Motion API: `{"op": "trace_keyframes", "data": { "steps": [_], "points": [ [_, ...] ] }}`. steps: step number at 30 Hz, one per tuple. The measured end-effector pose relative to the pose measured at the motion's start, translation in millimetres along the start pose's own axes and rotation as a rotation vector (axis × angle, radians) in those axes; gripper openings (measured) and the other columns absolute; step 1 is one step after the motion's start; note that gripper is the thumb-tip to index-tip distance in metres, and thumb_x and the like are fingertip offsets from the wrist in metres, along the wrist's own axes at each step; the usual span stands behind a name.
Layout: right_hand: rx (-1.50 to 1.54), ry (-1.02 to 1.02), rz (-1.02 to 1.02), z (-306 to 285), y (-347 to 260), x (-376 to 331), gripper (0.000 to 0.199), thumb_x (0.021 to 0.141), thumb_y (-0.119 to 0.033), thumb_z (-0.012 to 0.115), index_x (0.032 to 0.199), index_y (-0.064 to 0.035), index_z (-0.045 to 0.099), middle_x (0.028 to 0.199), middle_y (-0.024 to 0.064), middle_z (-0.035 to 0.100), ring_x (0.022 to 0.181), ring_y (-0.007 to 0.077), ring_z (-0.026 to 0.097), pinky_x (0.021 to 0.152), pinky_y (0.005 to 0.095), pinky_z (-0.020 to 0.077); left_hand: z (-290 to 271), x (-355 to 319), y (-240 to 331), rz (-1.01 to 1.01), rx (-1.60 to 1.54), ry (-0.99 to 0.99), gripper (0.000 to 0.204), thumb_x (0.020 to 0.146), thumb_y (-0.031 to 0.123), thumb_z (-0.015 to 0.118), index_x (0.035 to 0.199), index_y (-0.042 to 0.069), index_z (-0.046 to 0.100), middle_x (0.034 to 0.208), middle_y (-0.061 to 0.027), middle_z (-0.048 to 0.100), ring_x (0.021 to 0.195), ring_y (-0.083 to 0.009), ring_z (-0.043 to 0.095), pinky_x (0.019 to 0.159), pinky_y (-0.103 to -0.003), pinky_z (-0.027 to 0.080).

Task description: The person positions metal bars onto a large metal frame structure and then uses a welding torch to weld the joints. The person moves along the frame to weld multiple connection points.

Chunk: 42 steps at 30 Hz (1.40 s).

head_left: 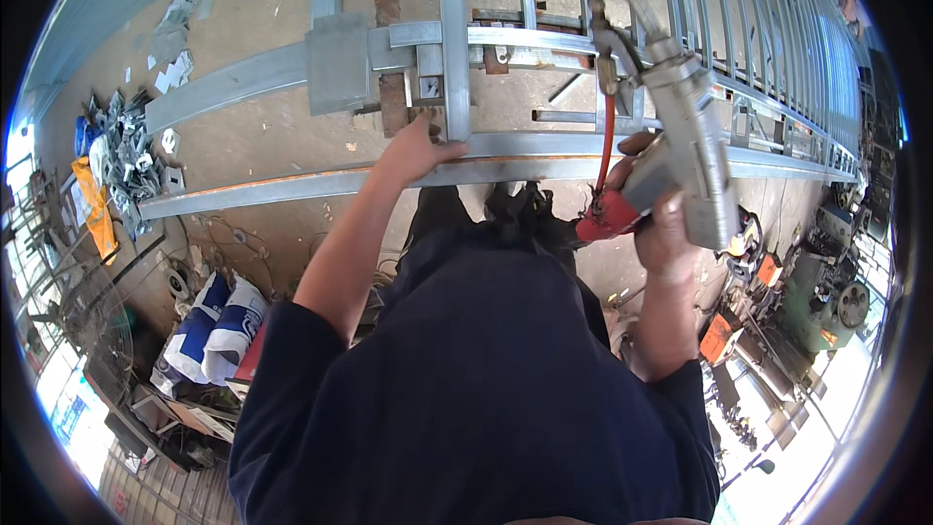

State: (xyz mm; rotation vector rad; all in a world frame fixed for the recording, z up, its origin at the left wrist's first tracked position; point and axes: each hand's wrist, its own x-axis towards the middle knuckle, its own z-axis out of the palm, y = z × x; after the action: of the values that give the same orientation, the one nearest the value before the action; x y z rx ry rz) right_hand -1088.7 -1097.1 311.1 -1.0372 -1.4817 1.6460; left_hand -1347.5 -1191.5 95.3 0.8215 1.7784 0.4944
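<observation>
My right hand (pixel 663 228) is wrapped round a bulky air-powered tool (pixel 685 136) with a silver metal cylinder, a red part at the grip and a red hose. The tool is raised over the right part of a galvanized steel frame, its narrow end pointing away from me. My left hand (pixel 418 148) reaches over the near steel rail (pixel 321 182), fingers apart, with the thumb stretched out against the lower end of an upright steel stud (pixel 454 49). Just beyond this hand lies a small square metal piece (pixel 431 87). A flat grey plate (pixel 337 63) rests on the frame to its left.
Long parallel steel studs (pixel 748 10) extend to the far right. At left lie a heap of metal offcuts (pixel 131 151) and an orange bag (pixel 89 199). Blue-and-white sacks (pixel 219 326) sit at lower left, near a fan (pixel 92 331). Green machinery (pixel 826 297) stands at right.
</observation>
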Motion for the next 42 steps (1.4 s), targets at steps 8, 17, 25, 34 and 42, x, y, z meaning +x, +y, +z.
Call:
{"op": "trace_keyframes", "data": {
  "steps": [8,17,25,34,42],
  "points": [
    [0.002,-0.237,-0.165,-14,-99,95,0.067,0.092,-0.054,0.068,0.131,-0.0022,0.053,0.108,0.0179,0.065,0.078,0.0198,0.068,0.064,0.0305,0.0569,108,-69,92,0.652,-0.151,-0.372,0.089,0.070,0.018,0.085,0.148,0.009,0.044,0.142,-0.0216,0.054,0.133,-0.0351,0.052,0.111,-0.044,0.042],
    [-0.079,-0.279,0.303,-71,-120,205,0.051,0.094,-0.045,0.065,0.118,-0.0004,0.059,0.089,0.0135,0.068,0.066,0.0184,0.067,0.055,0.0305,0.0564,209,-94,221,0.817,-0.221,-0.297,0.056,0.069,0.054,0.083,0.082,0.002,0.067,0.077,-0.0188,0.068,0.080,-0.0410,0.068,0.071,-0.046,0.056],
    [-0.064,-0.407,0.743,-83,-2,217,0.049,0.097,-0.039,0.066,0.113,0.0073,0.060,0.081,0.0148,0.071,0.055,0.0157,0.068,0.047,0.0248,0.0576,233,-121,283,0.833,-0.419,-0.640,0.047,0.073,0.049,0.078,0.086,0.004,0.071,0.084,-0.0195,0.070,0.082,-0.0410,0.068,0.073,-0.047,0.055],
    [0.174,-0.417,1.237,-68,97,185,0.041,0.100,-0.031,0.059,0.124,0.0025,0.051,0.093,0.0186,0.070,0.063,0.0195,0.068,0.050,0.0330,0.0586,236,-106,275,1.100,-0.738,-0.543,0.017,0.084,0.023,0.073,0.084,0.008,0.066,0.086,-0.0073,0.065,0.084,-0.0282,0.062,0.076,-0.041,0.048],
    [0.216,-0.270,1.347,-55,104,182,0.042,0.098,-0.024,0.063,0.126,0.0047,0.048,0.094,0.0240,0.067,0.069,0.0242,0.069,0.057,0.0351,0.0604,223,-100,269,1.308,-0.728,-0.344,0.024,0.093,0.024,0.064,0.110,0.008,0.061,0.107,-0.0064,0.065,0.099,-0.0248,0.060,0.086,-0.036,0.047]
  ]
}}
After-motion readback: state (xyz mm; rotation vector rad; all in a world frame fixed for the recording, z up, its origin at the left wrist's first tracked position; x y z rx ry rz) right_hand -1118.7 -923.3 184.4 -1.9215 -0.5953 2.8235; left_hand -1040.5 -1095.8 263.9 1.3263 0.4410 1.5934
